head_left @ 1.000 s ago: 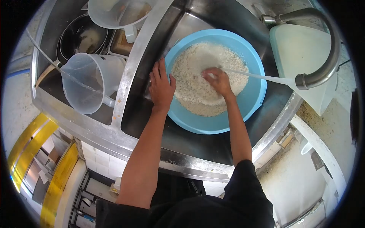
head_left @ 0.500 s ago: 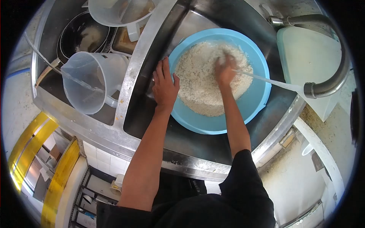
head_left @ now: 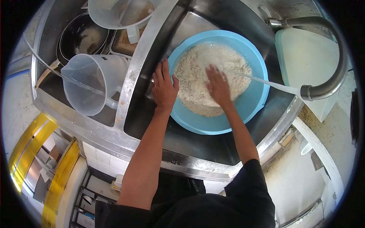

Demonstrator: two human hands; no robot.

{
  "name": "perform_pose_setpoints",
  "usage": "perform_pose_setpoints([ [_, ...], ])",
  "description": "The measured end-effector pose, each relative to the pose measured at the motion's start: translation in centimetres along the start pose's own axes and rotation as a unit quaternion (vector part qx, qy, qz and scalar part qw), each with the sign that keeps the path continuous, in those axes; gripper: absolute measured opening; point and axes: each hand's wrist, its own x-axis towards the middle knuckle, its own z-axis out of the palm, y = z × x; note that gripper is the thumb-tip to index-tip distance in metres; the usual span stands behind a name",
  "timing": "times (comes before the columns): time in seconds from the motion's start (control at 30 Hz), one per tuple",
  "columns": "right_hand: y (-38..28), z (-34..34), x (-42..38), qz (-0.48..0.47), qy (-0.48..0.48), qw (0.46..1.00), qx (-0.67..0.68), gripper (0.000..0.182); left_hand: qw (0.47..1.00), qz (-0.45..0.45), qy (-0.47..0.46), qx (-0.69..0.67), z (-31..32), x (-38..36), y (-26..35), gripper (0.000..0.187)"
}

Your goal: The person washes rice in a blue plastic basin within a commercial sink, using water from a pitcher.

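Observation:
A round blue basin (head_left: 253, 106) sits in the metal sink, holding a wide mass of white, rice-like grains (head_left: 194, 76). My left hand (head_left: 164, 86) rests against the basin's left rim with its fingers apart and nothing in it. Over the middle of the grains is my right hand (head_left: 218, 86), slightly blurred, palm down with its fingers stretched out. Its fingertips touch the grains or hover just above them; which one I cannot tell. From the curved metal faucet (head_left: 330, 81) at the right, a stream of water (head_left: 273, 84) runs into the basin.
In the left sink compartment are a clear plastic jug (head_left: 85, 85), a second jug (head_left: 121, 13), a dark pan (head_left: 85, 36) and a thin hose. A metal divider (head_left: 133, 79) separates the compartments. A pale translucent container (head_left: 304, 57) stands behind the faucet at the right.
My right hand has moved left and a little toward me over the grains, and its fingers now show stretched out. My left hand has stayed at the rim.

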Motion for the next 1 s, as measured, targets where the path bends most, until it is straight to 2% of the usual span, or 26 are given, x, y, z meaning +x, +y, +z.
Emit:
perform_pose_setpoints([
  [0.03, 1.5, -0.3, -0.4, 0.039, -0.003, 0.999, -0.032, 0.051, 1.000, 0.001, -0.003, 0.000, -0.1, -0.1, 0.0, 0.066],
  [0.07, 2.4, 0.3, 0.2, 0.038, 0.001, 0.999, -0.034, 0.051, 1.000, 0.002, -0.002, 0.000, 0.0, 0.1, 0.1, 0.066],
  [0.13, 2.8, 0.1, 2.1, 0.184, 0.116, 0.969, -0.118, 0.046, 1.000, 0.000, -0.001, -0.013, 0.0, 0.2, 0.0, 0.067],
  [0.17, 1.9, 0.4, 3.2, 0.208, 0.124, 0.963, -0.116, 0.048, 1.000, -0.003, -0.005, -0.025, 0.0, -0.1, 0.1, 0.067],
  [0.2, 0.8, 1.2, 3.5, 0.207, 0.126, 0.963, -0.116, 0.048, 1.000, -0.003, -0.003, -0.025, 0.1, 0.0, 0.3, 0.067],
  [0.27, -1.5, 2.7, 2.9, 0.127, 0.120, 0.985, 0.000, 0.051, 1.000, 0.003, 0.005, -0.008, 0.0, 0.0, 0.2, 0.066],
  [0.3, -2.4, 0.5, 1.9, 0.051, 0.088, 0.994, 0.043, 0.053, 1.000, 0.006, 0.004, -0.005, -0.1, -0.1, 0.1, 0.066],
  [0.33, -1.7, -0.4, 0.6, 0.050, 0.090, 0.994, 0.044, 0.053, 1.000, 0.001, 0.000, -0.011, 0.0, -0.2, 0.1, 0.066],
  [0.4, 1.1, -2.7, -1.7, -0.020, -0.068, 0.997, 0.016, 0.051, 1.000, -0.005, 0.002, -0.021, 0.1, 0.0, 0.1, 0.066],
  [0.43, 2.0, -3.4, -1.9, 0.022, -0.066, 0.998, 0.011, 0.051, 1.000, 0.007, 0.015, -0.009, 0.2, 0.1, 0.0, 0.066],
  [0.47, 2.4, -3.2, -1.3, 0.016, -0.066, 0.998, 0.008, 0.051, 1.000, 0.017, 0.025, 0.004, 0.3, 0.0, -0.1, 0.067],
  [0.53, 2.9, -2.2, 0.5, 0.155, 0.036, 0.985, 0.074, 0.050, 1.000, 0.000, 0.008, -0.007, 0.1, 0.0, 0.2, 0.065],
  [0.57, 2.4, -1.3, 2.3, 0.124, 0.130, 0.981, 0.078, 0.045, 1.000, -0.012, -0.011, -0.015, -0.2, 0.0, 0.2, 0.063],
  [0.63, -0.3, -0.7, 6.5, 0.107, 0.191, 0.960, 0.173, 0.046, 1.000, 0.000, 0.002, -0.015, -0.2, 0.0, 0.3, 0.061],
  [0.7, -3.9, 0.1, 9.8, 0.037, 0.172, 0.968, 0.176, 0.046, 1.000, 0.015, 0.010, -0.017, -0.1, -0.1, 0.2, 0.058],
  [0.73, -5.9, -0.2, 9.9, 0.043, 0.174, 0.967, 0.180, 0.046, 1.000, 0.013, 0.009, -0.019, 0.0, -0.1, 0.1, 0.057],
  [0.8, -8.9, -1.3, 8.8, -0.008, 0.033, 0.999, 0.018, 0.046, 1.000, 0.019, 0.004, -0.022, 0.1, -0.1, 0.1, 0.055],
  [0.83, -8.8, -1.4, 7.7, -0.004, 0.034, 0.999, 0.018, 0.046, 0.999, 0.026, 0.019, -0.024, 0.2, -0.1, 0.0, 0.055],
  [0.9, -7.4, -1.1, 5.3, -0.118, -0.035, 0.992, -0.004, 0.044, 0.998, 0.037, 0.032, -0.027, 0.2, 0.0, 0.0, 0.054],
  [0.93, -6.5, -1.3, 4.5, -0.115, -0.034, 0.993, -0.006, 0.044, 0.999, 0.034, 0.030, -0.026, 0.1, -0.1, 0.1, 0.055],
  [1.0, -4.2, -1.6, 3.6, -0.074, -0.110, 0.990, -0.045, 0.048, 0.999, 0.032, 0.033, -0.027, 0.1, -0.1, 0.2, 0.055],
])
